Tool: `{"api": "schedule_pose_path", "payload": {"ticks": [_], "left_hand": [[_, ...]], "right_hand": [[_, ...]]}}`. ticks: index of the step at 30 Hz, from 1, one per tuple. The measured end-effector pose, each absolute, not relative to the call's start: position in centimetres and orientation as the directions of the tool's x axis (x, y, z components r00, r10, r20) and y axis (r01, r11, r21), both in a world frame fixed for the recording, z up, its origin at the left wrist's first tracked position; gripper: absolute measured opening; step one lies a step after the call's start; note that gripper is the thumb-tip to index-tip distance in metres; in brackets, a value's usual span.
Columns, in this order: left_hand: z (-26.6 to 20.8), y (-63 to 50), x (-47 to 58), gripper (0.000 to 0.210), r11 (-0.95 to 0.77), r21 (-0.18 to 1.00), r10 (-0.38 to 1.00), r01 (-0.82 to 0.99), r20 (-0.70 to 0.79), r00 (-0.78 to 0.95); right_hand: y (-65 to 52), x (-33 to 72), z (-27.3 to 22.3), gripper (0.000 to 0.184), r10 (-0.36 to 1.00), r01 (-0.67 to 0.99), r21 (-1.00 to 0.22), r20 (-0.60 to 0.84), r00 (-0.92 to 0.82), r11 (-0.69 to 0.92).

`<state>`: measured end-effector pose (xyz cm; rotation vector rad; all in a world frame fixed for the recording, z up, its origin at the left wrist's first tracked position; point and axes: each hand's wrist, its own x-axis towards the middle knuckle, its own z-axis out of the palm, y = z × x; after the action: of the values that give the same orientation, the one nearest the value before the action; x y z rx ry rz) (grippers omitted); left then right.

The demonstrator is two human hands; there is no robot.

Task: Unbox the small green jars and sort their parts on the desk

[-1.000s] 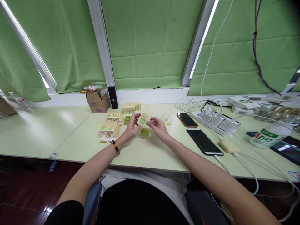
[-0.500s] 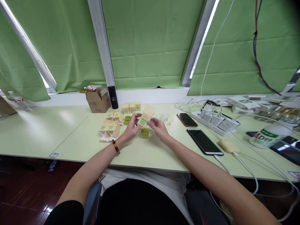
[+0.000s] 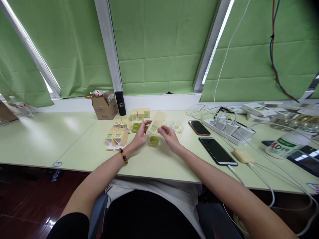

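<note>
Between my two hands is a flat cream paper box with a small window, tilted above the table. My left hand grips its left edge with the fingertips. On its lower right side, my right hand pinches it between thumb and fingers. Just below the hands stands a small clear jar with green on top and something yellow inside. Green lids lie beyond my left hand. Clear jars with yellow bits sit past my right hand. Opened cream boxes stand to the left.
Closed cream boxes line up near the wall, beside a black cylinder and a cardboard carton. To the right lie two phones, a power strip with tangled white cables, and a white bottle.
The paper box has tipped and risen slightly to the right between my hands. My right hand has shifted a little; the jar on the table stays put.
</note>
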<state>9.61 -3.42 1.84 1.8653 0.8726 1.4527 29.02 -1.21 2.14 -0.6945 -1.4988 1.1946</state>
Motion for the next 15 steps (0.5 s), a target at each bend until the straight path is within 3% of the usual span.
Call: {"api": "schedule_pose_path", "payload": {"ticks": [5,11,15], "left_hand": [[1.88,-3.76,9.49,0.070,-0.621,0.761,0.782,0.189,0.584,0.216],[1.82,-3.79,9.84,0.055,-0.648,0.740,0.760,0.179,0.617,0.202],[1.54,-3.46,9.84,0.057,-0.639,0.753,0.768,0.157,0.610,0.194]], "right_hand": [[-1.28,29.39,2.67,0.061,0.902,-0.162,-0.928,0.365,-0.231,0.334],[-1.13,29.24,2.38,0.064,0.901,-0.142,-0.928,0.369,-0.230,0.344],[-1.08,29.21,2.20,0.062,0.903,-0.130,-0.932,0.361,-0.232,0.339]]}}
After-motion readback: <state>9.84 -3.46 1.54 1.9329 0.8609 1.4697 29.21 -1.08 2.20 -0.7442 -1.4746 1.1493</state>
